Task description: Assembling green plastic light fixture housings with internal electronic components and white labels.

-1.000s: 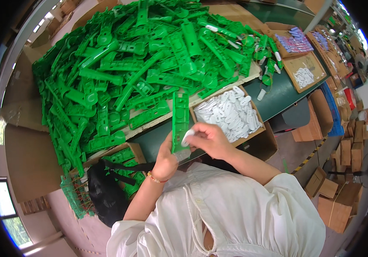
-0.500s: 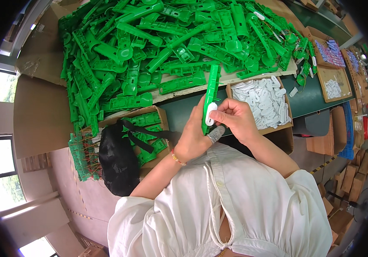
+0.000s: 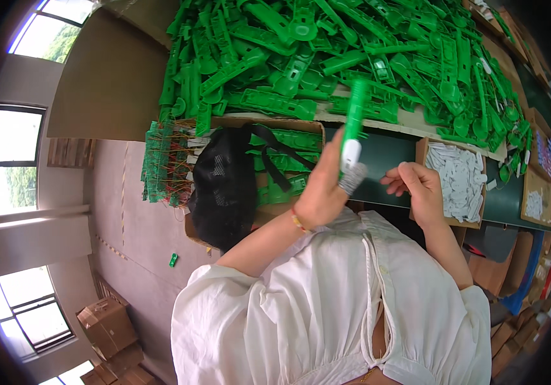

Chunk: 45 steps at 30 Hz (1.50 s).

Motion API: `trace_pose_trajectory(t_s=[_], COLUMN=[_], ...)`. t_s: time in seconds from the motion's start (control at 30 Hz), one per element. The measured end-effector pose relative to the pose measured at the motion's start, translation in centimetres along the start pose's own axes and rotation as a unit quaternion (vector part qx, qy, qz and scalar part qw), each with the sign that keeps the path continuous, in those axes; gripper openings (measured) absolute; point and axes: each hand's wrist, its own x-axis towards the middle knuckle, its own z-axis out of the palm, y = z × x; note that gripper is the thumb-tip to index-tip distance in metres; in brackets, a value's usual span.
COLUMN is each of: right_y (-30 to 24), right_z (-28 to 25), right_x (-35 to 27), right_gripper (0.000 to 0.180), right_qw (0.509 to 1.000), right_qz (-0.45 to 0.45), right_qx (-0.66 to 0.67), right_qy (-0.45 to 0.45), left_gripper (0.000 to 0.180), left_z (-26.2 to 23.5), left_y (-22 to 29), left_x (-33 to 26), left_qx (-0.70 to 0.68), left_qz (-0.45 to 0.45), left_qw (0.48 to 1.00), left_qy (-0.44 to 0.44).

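White tag on one green strip, heap waiting

My left hand [image 3: 322,192] gripped a green plastic strip [image 3: 354,115] bearing a white tag [image 3: 350,153]; right hand [image 3: 420,187] hung loose, empty; upper-frame green heap [image 3: 327,58] remained.

Left hand [image 3: 322,192] raised, fingers closed in a grip, wrist bent, right hand [image 3: 416,186] just beside it, loosely curled, empty.

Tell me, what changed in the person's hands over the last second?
The right hand let go of the green plastic strip and drew away to the right. The left hand alone holds the strip upright, a white piece on its lower end. The green pile and box of white pieces are unchanged.
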Motion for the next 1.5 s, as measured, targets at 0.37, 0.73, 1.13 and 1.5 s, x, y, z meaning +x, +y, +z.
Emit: trace_pose_trajectory(t_s=[0.37,0.73,1.13,1.5], right_y=[2.1,-1.8,-2.6,2.9], right_z=[1.0,8.4,34.3,41.1], right_x=[1.3,6.7,12.7,15.6], right_gripper=[0.018,0.017,0.086,0.056], right_qw=[0.993,0.945,0.546,0.373], right_qz=[0.035,-0.092,-0.566,-0.718], right_qx=[-0.093,-0.237,-0.531,-0.499], right_qy=[-0.063,-0.204,-0.317,-0.311], left_gripper=[0.029,0.052,0.036,0.038], left_z=[-20.8,-30.4,-27.5,-24.2], left_y=[0.6,-4.3,-11.4,-10.8], left_x=[-3.7,-14.8,-20.1,-19.6], left_qx=[0.195,0.438,-0.063,-0.108], left_qz=[-0.074,-0.337,-0.147,-0.053], left_qw=[0.919,0.775,0.813,0.852], left_qy=[0.335,0.306,0.559,0.510])
